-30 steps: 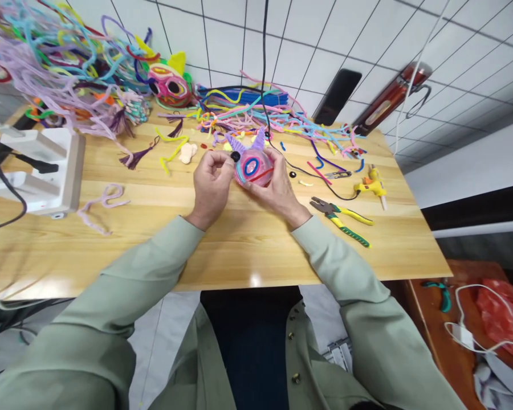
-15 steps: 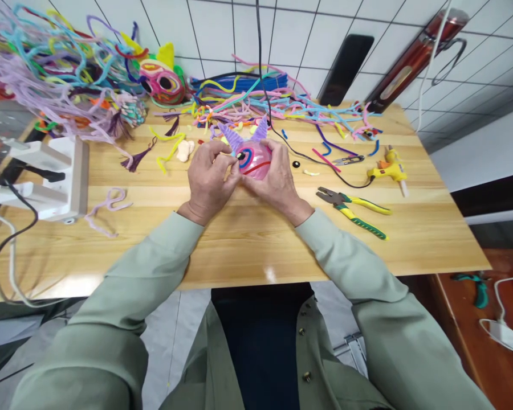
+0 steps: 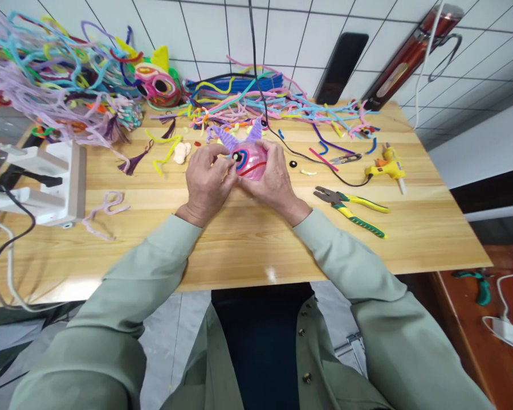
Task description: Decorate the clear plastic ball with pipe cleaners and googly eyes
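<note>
My right hand (image 3: 273, 182) cups a pink ball-shaped craft head (image 3: 251, 160) with purple pipe-cleaner ears, a blue ring and a red line on its front. My left hand (image 3: 207, 182) pinches a small black googly eye (image 3: 236, 156) against the middle of the blue ring. Both hands hover just above the wooden table (image 3: 239, 239) near its centre. A second loose black eye (image 3: 293, 164) lies on the table to the right of the craft head.
Heaps of coloured pipe cleaners (image 3: 60, 85) fill the back left and back middle, with a finished pink mask (image 3: 156, 84) among them. A yellow glue gun (image 3: 387, 166), pliers (image 3: 353, 208) and small snips (image 3: 344, 159) lie to the right. A white power strip (image 3: 47, 176) sits left.
My left hand brought the black eye from beside the craft head onto its blue ring and now presses it there. The view tilted slightly; my right hand kept its hold.
</note>
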The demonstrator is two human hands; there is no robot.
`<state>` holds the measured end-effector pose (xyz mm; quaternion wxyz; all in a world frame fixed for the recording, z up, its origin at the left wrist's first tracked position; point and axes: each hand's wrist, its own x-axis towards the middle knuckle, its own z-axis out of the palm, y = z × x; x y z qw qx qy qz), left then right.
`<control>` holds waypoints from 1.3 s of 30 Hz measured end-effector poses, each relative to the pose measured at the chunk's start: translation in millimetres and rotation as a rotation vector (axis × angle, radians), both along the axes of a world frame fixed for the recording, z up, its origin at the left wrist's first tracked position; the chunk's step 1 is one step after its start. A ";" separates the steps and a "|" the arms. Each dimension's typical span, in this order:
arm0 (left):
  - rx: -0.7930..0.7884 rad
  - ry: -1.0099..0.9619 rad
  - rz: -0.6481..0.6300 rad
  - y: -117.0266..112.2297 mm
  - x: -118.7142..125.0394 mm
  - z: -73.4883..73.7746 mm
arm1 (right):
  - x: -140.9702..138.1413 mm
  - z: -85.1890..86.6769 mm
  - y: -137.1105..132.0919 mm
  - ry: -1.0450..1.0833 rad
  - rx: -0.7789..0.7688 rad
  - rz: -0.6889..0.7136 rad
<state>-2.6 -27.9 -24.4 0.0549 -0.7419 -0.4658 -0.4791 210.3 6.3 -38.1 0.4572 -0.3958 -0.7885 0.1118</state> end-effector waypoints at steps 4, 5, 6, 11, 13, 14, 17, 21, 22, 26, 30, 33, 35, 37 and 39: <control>0.094 0.054 0.000 -0.8 2.3 1.5 | 0.6 -2.6 1.7 -0.002 0.020 0.002; 0.114 0.059 0.001 -0.9 2.9 1.5 | 0.8 -2.9 1.9 -0.001 0.026 0.004; 0.127 0.065 0.004 -1.0 3.6 1.5 | 1.1 -2.9 1.9 0.002 0.033 0.006; 0.111 0.076 0.004 -3.4 6.5 2.8 | 2.4 -2.1 1.6 0.023 0.047 0.026; 0.104 0.061 -0.008 -5.1 7.3 4.7 | 2.0 -1.7 1.3 0.024 0.030 0.024; 0.101 0.050 -0.011 -5.9 7.6 5.7 | 1.6 -1.5 1.1 0.023 0.020 0.021; 0.076 -0.006 0.002 -7.3 8.1 8.7 | 0.3 -1.1 0.7 0.013 0.002 0.016; 0.040 -0.067 0.014 -5.7 8.6 10.3 | 0.5 -1.2 0.9 0.003 0.017 0.028; 0.036 -0.067 0.007 -4.9 8.7 10.2 | 0.7 -1.3 1.1 0.002 0.021 0.029; 0.021 -0.069 -0.041 -2.5 9.3 9.7 | 1.5 -1.5 1.5 -0.004 0.022 0.031; 0.022 -0.072 -0.022 -2.8 10.7 10.3 | 1.6 -1.8 1.7 -0.001 0.015 0.037; 0.030 -0.099 -0.027 -4.5 12.7 11.5 | 1.6 -1.2 1.0 -0.008 0.003 0.032; 0.009 -0.113 -0.026 -6.0 14.3 12.6 | 1.5 -0.5 0.0 -0.014 -0.014 0.031; -0.024 -0.134 -0.012 -7.5 15.7 14.1 | 1.2 0.4 -1.0 -0.014 -0.021 0.034; -0.049 -0.166 -0.007 -8.7 16.9 15.7 | 0.7 1.3 -1.8 -0.012 -0.010 0.032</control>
